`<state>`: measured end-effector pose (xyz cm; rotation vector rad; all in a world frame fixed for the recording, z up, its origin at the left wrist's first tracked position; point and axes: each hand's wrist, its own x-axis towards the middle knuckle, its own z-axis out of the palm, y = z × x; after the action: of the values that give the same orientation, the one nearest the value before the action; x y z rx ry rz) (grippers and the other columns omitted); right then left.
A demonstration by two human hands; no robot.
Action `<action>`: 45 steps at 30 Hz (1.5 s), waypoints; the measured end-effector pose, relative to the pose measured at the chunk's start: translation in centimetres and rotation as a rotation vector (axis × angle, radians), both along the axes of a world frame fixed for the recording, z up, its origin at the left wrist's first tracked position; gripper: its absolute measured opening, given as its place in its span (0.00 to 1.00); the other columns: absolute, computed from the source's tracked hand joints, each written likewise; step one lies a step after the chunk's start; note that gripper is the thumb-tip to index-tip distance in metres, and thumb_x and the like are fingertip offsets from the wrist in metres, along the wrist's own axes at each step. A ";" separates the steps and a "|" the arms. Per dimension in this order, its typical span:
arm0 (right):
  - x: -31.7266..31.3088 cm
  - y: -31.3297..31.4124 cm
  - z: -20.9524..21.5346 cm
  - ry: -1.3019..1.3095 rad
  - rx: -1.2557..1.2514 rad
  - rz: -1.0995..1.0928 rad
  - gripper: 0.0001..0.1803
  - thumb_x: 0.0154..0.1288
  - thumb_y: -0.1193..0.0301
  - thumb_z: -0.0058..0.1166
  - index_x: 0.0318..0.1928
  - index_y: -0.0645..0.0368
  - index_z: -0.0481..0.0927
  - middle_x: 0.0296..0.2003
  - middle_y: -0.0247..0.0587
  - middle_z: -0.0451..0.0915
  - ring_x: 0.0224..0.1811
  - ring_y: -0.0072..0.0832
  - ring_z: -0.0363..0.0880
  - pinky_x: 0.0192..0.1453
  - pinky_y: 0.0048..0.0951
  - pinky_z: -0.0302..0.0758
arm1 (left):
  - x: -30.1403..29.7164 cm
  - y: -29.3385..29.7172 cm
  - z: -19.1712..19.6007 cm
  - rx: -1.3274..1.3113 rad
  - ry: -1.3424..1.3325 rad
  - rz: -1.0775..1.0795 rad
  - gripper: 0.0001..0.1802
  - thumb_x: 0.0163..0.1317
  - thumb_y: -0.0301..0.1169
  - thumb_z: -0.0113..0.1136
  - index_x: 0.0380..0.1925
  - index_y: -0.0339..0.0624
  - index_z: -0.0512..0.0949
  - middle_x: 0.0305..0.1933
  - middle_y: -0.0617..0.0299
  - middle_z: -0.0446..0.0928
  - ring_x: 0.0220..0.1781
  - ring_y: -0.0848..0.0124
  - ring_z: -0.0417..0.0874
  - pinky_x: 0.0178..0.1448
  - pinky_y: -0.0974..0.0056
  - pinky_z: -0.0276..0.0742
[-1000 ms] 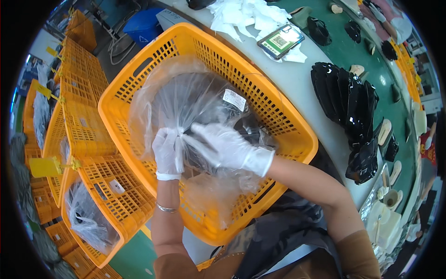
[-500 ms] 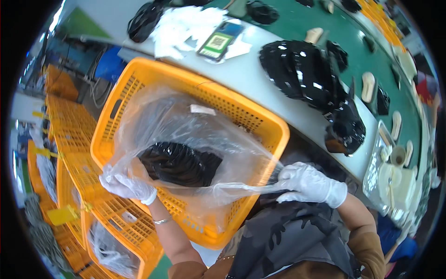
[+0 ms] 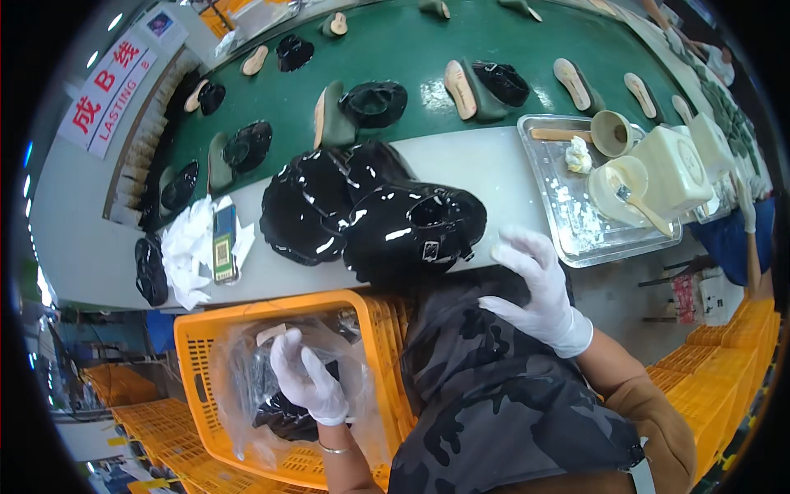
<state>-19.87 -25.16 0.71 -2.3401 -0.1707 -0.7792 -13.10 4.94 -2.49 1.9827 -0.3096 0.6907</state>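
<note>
My left hand (image 3: 306, 377), in a white glove, hovers above the yellow crate (image 3: 366, 329) with its fingers apart and nothing in them. Below it a transparent plastic bag (image 3: 226, 370) lies in the crate, with glossy black pieces (image 3: 284, 416) inside, partly hidden by the hand. My right hand (image 3: 539, 296), gloved too, is open and empty over the table's near edge. Just to its left sits a pile of shiny black shoe uppers (image 3: 411, 235); a buckle shows on the nearest one. Hand and pile look apart.
A metal tray (image 3: 568, 247) with a cup (image 3: 613, 133), a white jug (image 3: 671, 169) and a brush (image 3: 646, 210) stands right. Behind the white table, a green surface (image 3: 280, 90) carries shoe lasts, insoles and uppers. White paper (image 3: 185, 247) and a phone (image 3: 224, 247) lie left.
Both hands have let go of the plastic bag, which has slumped into the crate. My right hand has come up toward the table, and the view has turned to the table.
</note>
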 end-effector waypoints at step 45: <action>-1.2 -5.4 -3.3 0.007 1.415 -0.093 0.26 0.64 0.53 0.48 0.50 0.65 0.66 0.36 0.41 0.74 0.41 0.25 0.70 0.53 0.29 0.64 | 16.2 -9.5 8.8 0.958 -0.220 -0.380 0.15 0.57 0.19 0.49 0.46 0.36 0.73 0.54 0.51 0.71 0.59 0.52 0.67 0.65 0.54 0.56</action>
<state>-21.07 -30.56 -2.60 -0.9995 0.3905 -0.5958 3.10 -4.59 6.28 2.6063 -1.3086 0.5496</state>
